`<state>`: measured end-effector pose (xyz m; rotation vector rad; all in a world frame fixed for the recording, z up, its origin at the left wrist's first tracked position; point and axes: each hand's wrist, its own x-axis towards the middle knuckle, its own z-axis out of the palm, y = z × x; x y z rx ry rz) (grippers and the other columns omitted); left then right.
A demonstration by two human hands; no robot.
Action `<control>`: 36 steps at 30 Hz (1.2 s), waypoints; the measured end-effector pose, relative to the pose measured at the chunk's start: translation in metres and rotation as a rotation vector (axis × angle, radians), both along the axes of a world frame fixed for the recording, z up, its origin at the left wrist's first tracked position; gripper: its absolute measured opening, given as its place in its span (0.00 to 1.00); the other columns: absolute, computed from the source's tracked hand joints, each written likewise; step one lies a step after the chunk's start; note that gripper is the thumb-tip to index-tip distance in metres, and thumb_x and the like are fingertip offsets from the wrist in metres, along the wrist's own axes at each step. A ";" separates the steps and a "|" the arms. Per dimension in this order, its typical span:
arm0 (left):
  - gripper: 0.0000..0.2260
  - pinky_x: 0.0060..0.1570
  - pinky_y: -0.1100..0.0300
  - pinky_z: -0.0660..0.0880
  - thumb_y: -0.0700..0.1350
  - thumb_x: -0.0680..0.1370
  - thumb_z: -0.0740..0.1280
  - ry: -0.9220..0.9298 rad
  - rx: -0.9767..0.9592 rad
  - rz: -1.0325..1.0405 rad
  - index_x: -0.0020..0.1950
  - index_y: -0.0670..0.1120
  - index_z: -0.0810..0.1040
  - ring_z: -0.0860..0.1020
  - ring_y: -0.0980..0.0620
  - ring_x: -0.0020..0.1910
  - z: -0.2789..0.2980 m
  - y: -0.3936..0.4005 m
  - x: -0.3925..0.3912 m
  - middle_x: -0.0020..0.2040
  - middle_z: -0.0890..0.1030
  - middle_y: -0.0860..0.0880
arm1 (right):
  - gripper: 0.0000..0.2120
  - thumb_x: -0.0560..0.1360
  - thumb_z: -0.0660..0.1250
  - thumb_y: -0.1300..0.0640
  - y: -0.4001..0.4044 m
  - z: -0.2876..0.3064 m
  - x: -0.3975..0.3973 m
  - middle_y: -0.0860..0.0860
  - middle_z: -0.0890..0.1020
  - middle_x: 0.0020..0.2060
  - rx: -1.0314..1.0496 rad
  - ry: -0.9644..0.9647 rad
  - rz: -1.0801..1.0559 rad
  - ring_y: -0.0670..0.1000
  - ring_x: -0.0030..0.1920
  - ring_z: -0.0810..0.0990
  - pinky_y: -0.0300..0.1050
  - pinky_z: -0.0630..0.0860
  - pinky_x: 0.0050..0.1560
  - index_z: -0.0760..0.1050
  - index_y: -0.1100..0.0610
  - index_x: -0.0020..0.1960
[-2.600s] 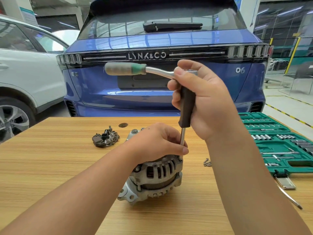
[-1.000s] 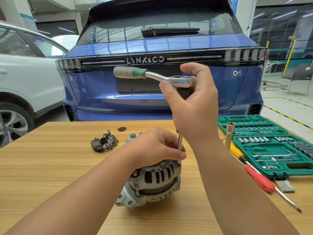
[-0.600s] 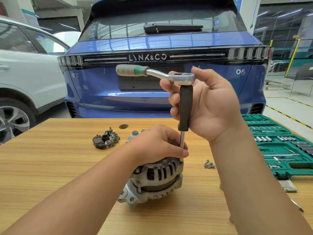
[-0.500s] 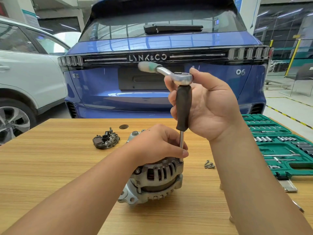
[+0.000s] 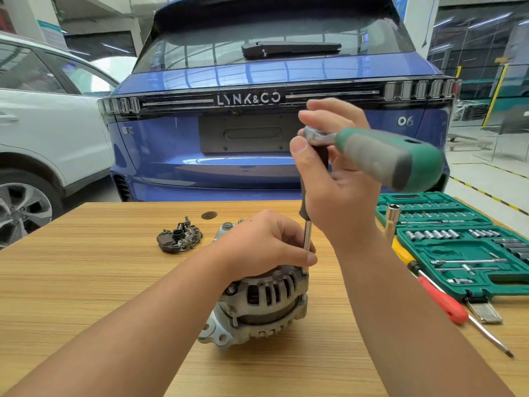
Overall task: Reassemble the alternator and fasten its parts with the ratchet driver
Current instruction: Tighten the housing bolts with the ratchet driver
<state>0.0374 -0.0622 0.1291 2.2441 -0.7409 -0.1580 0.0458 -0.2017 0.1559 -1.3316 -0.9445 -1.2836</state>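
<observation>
Alternator (image 5: 257,305) stands on end near the middle of the desk (image 5: 86,282), one unit, so its bolt heads face up for the driver. One left hand (image 5: 266,245) curls over its top, fingers pinching the thin steel shaft low down, seemingly to steady housing and bit together. One right hand (image 5: 335,179) wraps loosely round the dark upper grip of the ratchet driver (image 5: 307,236), thumb against the ratchet head, whose green handle points right. One dark loose part (image 5: 179,239) waits behind. At right lie one green socket case (image 5: 458,247) and two screwdrivers, handy for the bolts to come.
</observation>
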 end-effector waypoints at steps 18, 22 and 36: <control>0.07 0.54 0.51 0.81 0.52 0.74 0.76 0.010 0.015 0.016 0.40 0.65 0.84 0.84 0.60 0.44 0.000 0.000 0.000 0.43 0.86 0.59 | 0.32 0.66 0.75 0.40 -0.011 0.015 -0.006 0.54 0.81 0.38 0.043 0.809 1.041 0.51 0.33 0.77 0.44 0.74 0.36 0.73 0.55 0.64; 0.06 0.49 0.57 0.79 0.51 0.75 0.77 0.006 0.005 0.033 0.40 0.63 0.85 0.83 0.63 0.41 -0.002 0.000 0.000 0.41 0.86 0.60 | 0.16 0.78 0.68 0.53 -0.006 0.014 -0.010 0.51 0.78 0.38 0.199 0.793 0.894 0.48 0.33 0.76 0.41 0.75 0.35 0.71 0.57 0.63; 0.06 0.44 0.60 0.74 0.53 0.75 0.76 -0.006 0.021 0.039 0.39 0.63 0.84 0.82 0.63 0.42 -0.001 0.001 -0.001 0.42 0.85 0.60 | 0.22 0.73 0.62 0.45 -0.019 0.032 -0.022 0.58 0.86 0.47 0.185 1.107 0.963 0.51 0.33 0.78 0.45 0.72 0.38 0.70 0.58 0.61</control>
